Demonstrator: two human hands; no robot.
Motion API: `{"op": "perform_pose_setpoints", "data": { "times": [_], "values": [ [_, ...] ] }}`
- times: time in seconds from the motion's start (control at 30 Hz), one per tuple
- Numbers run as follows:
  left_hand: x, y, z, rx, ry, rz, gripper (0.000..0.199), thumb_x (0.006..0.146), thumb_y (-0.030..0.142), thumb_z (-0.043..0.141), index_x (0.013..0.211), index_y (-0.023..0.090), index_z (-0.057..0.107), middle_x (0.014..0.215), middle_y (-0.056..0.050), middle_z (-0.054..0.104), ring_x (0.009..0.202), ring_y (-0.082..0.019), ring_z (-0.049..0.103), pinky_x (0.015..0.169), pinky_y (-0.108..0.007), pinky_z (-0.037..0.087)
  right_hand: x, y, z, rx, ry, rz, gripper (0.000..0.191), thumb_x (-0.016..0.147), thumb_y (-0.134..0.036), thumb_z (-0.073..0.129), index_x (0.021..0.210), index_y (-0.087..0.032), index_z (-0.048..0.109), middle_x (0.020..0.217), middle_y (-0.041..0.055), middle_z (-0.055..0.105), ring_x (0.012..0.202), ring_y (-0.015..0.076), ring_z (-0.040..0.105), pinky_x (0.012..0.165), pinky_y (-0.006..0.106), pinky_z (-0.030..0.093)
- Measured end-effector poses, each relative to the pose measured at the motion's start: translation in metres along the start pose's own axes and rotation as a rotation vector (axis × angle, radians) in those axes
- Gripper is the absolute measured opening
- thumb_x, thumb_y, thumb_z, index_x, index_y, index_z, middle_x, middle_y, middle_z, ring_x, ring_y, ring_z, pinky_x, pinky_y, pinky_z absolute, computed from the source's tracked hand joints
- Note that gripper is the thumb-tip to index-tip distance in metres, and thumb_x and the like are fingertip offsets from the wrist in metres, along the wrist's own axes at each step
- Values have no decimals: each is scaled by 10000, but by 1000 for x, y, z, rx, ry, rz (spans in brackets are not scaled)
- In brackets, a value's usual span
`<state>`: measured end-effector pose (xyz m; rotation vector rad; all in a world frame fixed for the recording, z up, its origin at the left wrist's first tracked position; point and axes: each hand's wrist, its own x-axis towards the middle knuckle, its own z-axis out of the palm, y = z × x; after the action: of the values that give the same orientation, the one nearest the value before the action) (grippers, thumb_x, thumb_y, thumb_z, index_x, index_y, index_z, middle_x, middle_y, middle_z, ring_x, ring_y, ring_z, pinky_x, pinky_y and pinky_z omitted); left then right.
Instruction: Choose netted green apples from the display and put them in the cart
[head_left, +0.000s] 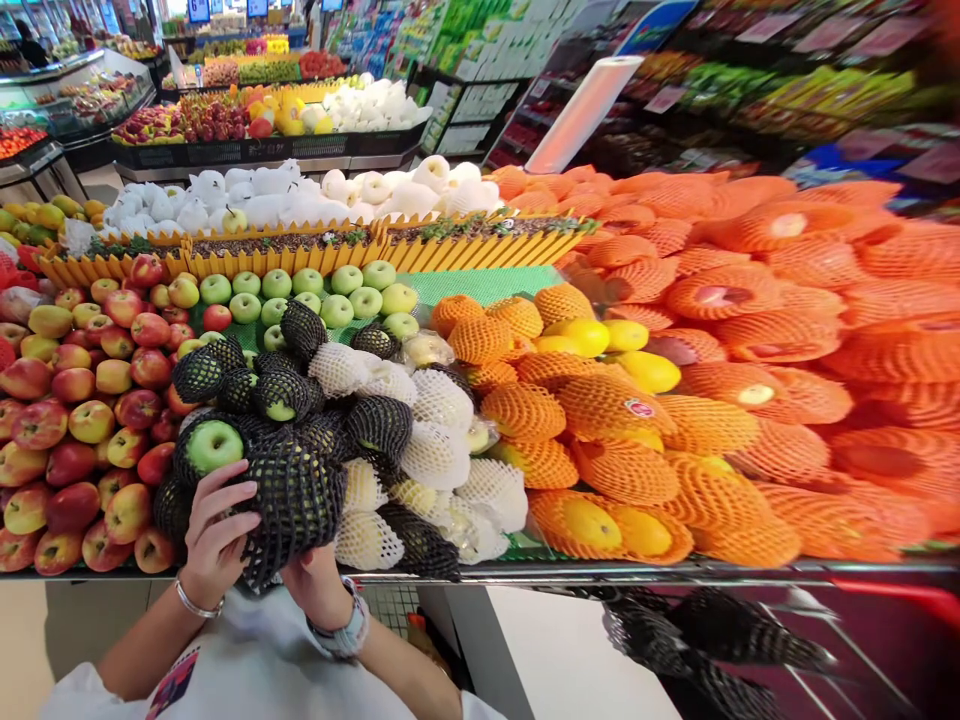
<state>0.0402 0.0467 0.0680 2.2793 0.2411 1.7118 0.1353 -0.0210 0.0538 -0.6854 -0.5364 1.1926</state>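
Observation:
Low at the front edge of the fruit stand, a fruit in a black foam net [296, 490] is between my two hands, its yellow-green skin showing through the mesh. My left hand [214, 535] has its fingers curled against the net's left side. From below and the right, my right hand [319, 580] closes on the same fruit, its fingers mostly hidden. Just above my left fingertips lies a green apple [214, 447]. More black-netted fruits [281, 390] are piled behind, and white-netted fruits [439, 455] lie to the right.
Red apples [75, 470] fill the left side, with loose green apples [307, 283] further back. Orange-netted fruits [622, 410] spread to the right. A yellow fence [300, 245] divides off the rear section. A metal rail [600, 573] runs along the front, with black nets [697, 640] below it.

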Motion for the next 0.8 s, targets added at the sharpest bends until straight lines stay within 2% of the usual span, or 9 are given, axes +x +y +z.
{"op": "perform_pose_setpoints", "data": {
  "times": [0.1,0.2,0.3,0.37,0.47,0.53,0.6,0.7,0.8],
  "values": [
    [10,1,-12,66,-149,-55,590,930,88,519,1472,262,365,1332,-110,558,1314,-235,501,1026,-463,504,10,-14,-8,38,-16,-51,865,592,-714,763,1319,-290,561,1214,99,656,1227,296,565,1047,479,469],
    [38,-8,-50,242,-433,-173,639,932,145,534,1510,267,289,1413,-114,516,1334,-226,478,1133,-495,392,42,-51,-24,-140,76,-222,817,672,-678,718,1344,-255,524,1292,115,605,1255,302,538,1055,481,461],
    [80,-42,-89,455,-595,-319,478,969,311,506,1434,247,411,1365,-95,569,1258,-240,542,1109,-481,410,98,-101,-32,-513,92,-436,846,680,-511,783,1401,-256,421,1402,85,508,1323,273,467,1154,459,351],
    [111,-82,-98,554,-659,-375,441,974,389,480,1377,210,479,1324,-98,601,1211,-254,572,1068,-460,442,146,-124,-26,-812,13,-539,934,637,-467,826,1415,-227,368,1409,102,480,1311,278,459,1159,460,333],
    [153,-157,-81,775,-813,-425,431,985,349,451,1358,137,486,1341,-126,585,1242,-239,544,1079,-391,411,219,-129,-4,-1297,-100,-628,854,682,-399,800,1389,-157,388,1355,153,491,1238,297,503,1093,446,387],
    [171,-207,-59,856,-878,-451,429,960,290,497,1343,98,494,1309,-162,594,1210,-261,560,1037,-385,424,260,-115,11,-1739,-147,-544,811,722,-366,779,1404,-149,397,1322,175,493,1148,312,549,1012,443,429],
    [179,-249,-36,916,-941,-466,410,927,252,545,1297,77,526,1274,-197,602,1187,-298,565,1003,-419,425,292,-96,21,-2054,-214,-437,758,731,-308,779,1394,-158,444,1268,188,518,1096,337,566,960,454,433],
    [175,-293,-11,974,-1043,-454,427,880,287,629,1252,91,556,1240,-183,614,1200,-318,537,1040,-492,358,319,-71,22,-2196,-290,-365,674,697,-219,803,1312,-123,545,1211,220,554,1092,384,560,946,487,412],
    [164,-317,3,1019,-1101,-420,469,851,363,673,1235,113,569,1235,-149,607,1255,-313,476,1097,-520,259,327,-57,12,-2244,-376,-324,715,702,-202,807,1356,-144,523,1283,213,538,1146,387,532,979,497,393]
  ]
}}
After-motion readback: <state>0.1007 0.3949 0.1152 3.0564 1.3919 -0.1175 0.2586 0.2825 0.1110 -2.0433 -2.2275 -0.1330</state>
